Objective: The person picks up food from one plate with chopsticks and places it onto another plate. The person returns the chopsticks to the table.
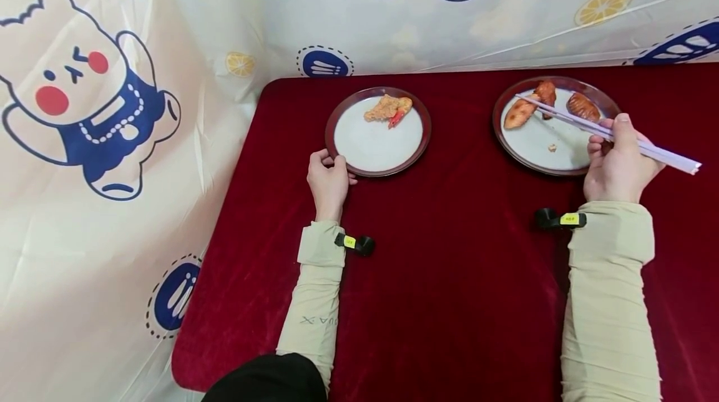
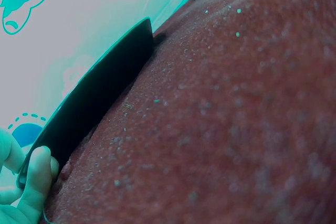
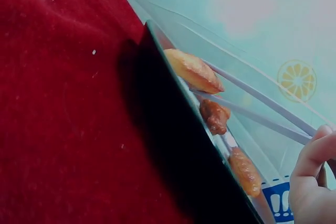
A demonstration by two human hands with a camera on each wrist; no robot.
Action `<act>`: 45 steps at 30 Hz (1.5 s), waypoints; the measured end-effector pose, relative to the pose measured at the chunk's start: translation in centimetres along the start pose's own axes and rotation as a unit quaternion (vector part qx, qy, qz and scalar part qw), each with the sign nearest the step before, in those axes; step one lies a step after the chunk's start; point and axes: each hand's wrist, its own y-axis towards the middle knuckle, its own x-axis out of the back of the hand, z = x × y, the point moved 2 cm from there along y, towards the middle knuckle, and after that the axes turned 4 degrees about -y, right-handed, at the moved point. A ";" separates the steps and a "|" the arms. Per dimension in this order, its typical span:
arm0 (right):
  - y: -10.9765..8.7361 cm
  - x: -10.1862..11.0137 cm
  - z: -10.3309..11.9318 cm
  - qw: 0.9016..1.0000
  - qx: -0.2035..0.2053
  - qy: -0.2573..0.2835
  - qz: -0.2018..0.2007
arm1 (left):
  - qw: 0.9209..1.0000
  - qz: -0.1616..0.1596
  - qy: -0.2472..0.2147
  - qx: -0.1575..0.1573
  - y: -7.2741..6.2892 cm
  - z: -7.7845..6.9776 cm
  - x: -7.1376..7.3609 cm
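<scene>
My left hand (image 1: 330,183) pinches the near-left rim of a brown-edged white plate (image 1: 376,146), thumb on top. A breaded fried piece (image 1: 384,107) and a fried shrimp with a red tail (image 1: 396,118) lie at that plate's back. On the right, my right hand (image 1: 620,168) holds lilac chopsticks (image 1: 671,157) over a second plate (image 1: 528,145). Their tips straddle a golden-brown wing piece (image 1: 519,116) in the right wrist view; whether they squeeze it I cannot tell. Beside it sit a reddish-brown drumstick-like piece (image 1: 546,93) and a scored brown piece (image 1: 584,107).
A small crumb (image 1: 552,148) lies on the right plate. Dark red cloth (image 1: 449,264) covers the table, its rounded left edge showing. White printed curtain (image 1: 196,46) hangs behind and to the left. Each sleeve carries a black wrist camera (image 1: 364,246).
</scene>
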 end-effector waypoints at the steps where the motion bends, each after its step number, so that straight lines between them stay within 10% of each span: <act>1: -0.1 0.0 -0.1 1.000 0.006 -0.006 0.003 | 1.000 0.000 0.001 0.000 0.0 0.0 0.0; 22: -1.5 -1.7 -0.5 0.990 0.131 -0.054 0.022 | 1.000 0.001 0.002 0.002 0.0 0.3 0.0; 45: -1.4 -1.5 -0.5 0.988 0.087 -0.123 0.044 | 1.000 0.001 0.001 -0.005 0.0 0.2 0.0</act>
